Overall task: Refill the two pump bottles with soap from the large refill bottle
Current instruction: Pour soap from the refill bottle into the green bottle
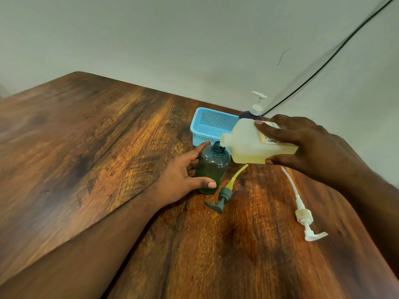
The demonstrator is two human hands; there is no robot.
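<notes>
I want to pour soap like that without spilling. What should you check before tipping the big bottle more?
1. Grey bottle open, its grey pump off and lying on the table: ok.
2. Left hand holds the grey bottle steady and upright: ok.
3. Right hand grips the refill bottle firmly: ok.
4. Refill spout lined up over the grey bottle's mouth: ok, looks right above it.
5. Room left inside the grey bottle: cannot tell through the dark plastic.
6. Second pump bottle opened: not ok, pump still on.
</notes>
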